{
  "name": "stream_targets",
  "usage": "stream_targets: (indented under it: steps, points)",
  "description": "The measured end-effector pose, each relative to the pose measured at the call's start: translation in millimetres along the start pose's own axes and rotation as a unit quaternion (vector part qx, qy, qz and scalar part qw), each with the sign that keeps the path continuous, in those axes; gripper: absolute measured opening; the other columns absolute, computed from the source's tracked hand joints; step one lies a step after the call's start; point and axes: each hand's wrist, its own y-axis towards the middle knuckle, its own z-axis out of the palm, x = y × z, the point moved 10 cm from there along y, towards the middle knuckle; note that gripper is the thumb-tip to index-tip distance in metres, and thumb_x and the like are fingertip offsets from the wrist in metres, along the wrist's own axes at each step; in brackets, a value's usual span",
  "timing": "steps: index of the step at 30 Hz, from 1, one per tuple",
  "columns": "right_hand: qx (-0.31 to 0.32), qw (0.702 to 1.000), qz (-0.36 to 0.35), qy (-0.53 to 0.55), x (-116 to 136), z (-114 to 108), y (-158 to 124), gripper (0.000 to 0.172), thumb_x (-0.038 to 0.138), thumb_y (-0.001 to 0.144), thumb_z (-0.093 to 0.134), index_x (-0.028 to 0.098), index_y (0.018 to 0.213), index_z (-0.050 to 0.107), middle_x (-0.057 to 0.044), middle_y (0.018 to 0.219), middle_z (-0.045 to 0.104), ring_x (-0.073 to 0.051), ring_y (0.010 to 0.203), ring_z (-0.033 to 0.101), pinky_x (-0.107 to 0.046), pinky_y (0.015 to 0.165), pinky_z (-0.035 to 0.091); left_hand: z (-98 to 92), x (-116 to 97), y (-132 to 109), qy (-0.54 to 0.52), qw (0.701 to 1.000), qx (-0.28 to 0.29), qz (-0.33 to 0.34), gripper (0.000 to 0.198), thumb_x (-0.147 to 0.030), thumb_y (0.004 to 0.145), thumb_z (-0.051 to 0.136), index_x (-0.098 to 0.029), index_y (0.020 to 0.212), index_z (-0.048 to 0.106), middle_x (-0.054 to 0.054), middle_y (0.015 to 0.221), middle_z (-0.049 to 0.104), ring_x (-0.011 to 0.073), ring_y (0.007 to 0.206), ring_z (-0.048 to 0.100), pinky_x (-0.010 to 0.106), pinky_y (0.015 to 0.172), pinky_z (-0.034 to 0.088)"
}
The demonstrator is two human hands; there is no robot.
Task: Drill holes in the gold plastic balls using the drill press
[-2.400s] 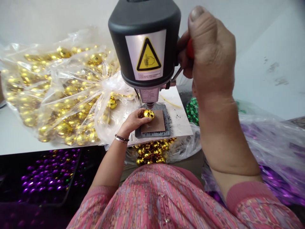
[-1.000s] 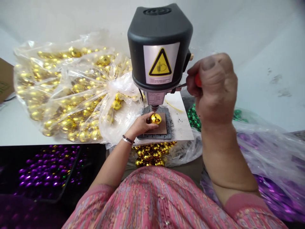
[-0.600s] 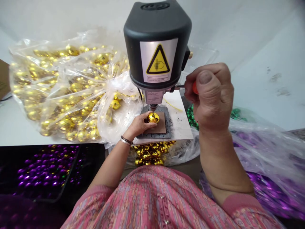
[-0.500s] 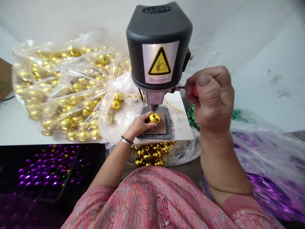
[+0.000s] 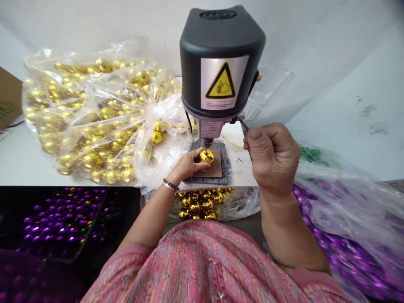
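Note:
My left hand [image 5: 188, 165] pinches a shiny gold faceted ball [image 5: 207, 156] between thumb and fingers. The ball rests on a brown board [image 5: 211, 170] laid over the dark base [image 5: 224, 164] of a drill press [image 5: 222, 46]. Its thin bit comes down onto the top of the ball; whether it has gone in I cannot tell. My right hand [image 5: 274, 155] is closed around the end of the press's feed lever [image 5: 244, 124], right of the black housing. The fingers hide the lever's knob.
A clear plastic bag [image 5: 94, 113] of gold balls lies left on the white table [image 5: 19, 168]. More gold balls [image 5: 202, 203] sit below the table edge. Purple balls [image 5: 63, 223] fill a dark container at lower left. Bags of purple items [image 5: 347, 252] and green pieces [image 5: 312, 155] are at right.
My right hand has come down, swinging the lever from roughly level to a downward slant. The drill bit has lowered toward the ball. My left hand keeps its hold, and the view has shifted slightly.

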Motion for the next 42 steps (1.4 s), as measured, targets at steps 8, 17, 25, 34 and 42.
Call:
stream_targets:
  steps: [8,17,25,34,42]
  points:
    - [-0.065,0.998,-0.014,-0.015,-17.1,-1.9,-22.7,0.018,0.031,0.093,0.063,0.021,0.103,0.074,0.001,0.086,0.072,-0.007,0.074,0.066,-0.025,0.071,0.056,-1.2,-2.8,-0.9,0.019,1.000,-0.014,0.006,0.040,-0.034,0.077,0.077,-0.015,0.112,0.071,0.004,0.102,0.076,0.0206,0.091,0.068,0.028,0.083,0.051]
    - [-0.103,0.993,-0.062,0.000,-32.1,1.4,-36.4,0.015,0.023,0.092,0.059,0.024,0.094,0.074,0.003,0.078,0.070,-0.007,0.067,0.063,-0.023,0.064,0.050,-1.0,-0.8,-1.5,0.006,1.000,-0.017,-0.008,0.044,-0.032,0.075,0.078,-0.015,0.115,0.071,0.004,0.103,0.076,0.0213,0.093,0.068,0.029,0.083,0.052]
    - [-0.116,0.992,-0.032,0.031,-33.0,-2.3,-33.5,0.016,0.032,0.093,0.059,0.023,0.097,0.072,0.003,0.075,0.065,-0.009,0.066,0.061,-0.027,0.065,0.049,-0.1,1.2,-1.6,0.004,1.000,-0.017,0.001,0.047,-0.033,0.075,0.078,-0.019,0.119,0.071,0.004,0.110,0.075,0.0213,0.099,0.067,0.031,0.092,0.052]
    - [-0.108,0.991,-0.010,0.079,0.1,2.7,30.6,0.036,0.051,0.094,0.057,0.017,0.094,0.067,0.005,0.059,0.045,-0.004,0.051,0.042,-0.024,0.055,0.042,0.6,5.7,-16.5,-0.038,0.999,-0.004,0.008,0.064,-0.025,0.069,0.079,-0.018,0.131,0.065,0.004,0.119,0.073,0.0229,0.111,0.066,0.033,0.101,0.051]
    - [-0.112,0.989,0.002,0.097,-4.1,2.9,28.4,0.037,0.052,0.093,0.058,0.016,0.095,0.066,0.006,0.059,0.044,-0.003,0.051,0.042,-0.023,0.054,0.040,-6.6,-5.9,-54.4,-0.038,0.996,0.080,0.023,0.070,-0.037,0.072,0.081,-0.019,0.137,0.064,0.008,0.118,0.074,0.0197,0.094,0.068,0.031,0.086,0.055]
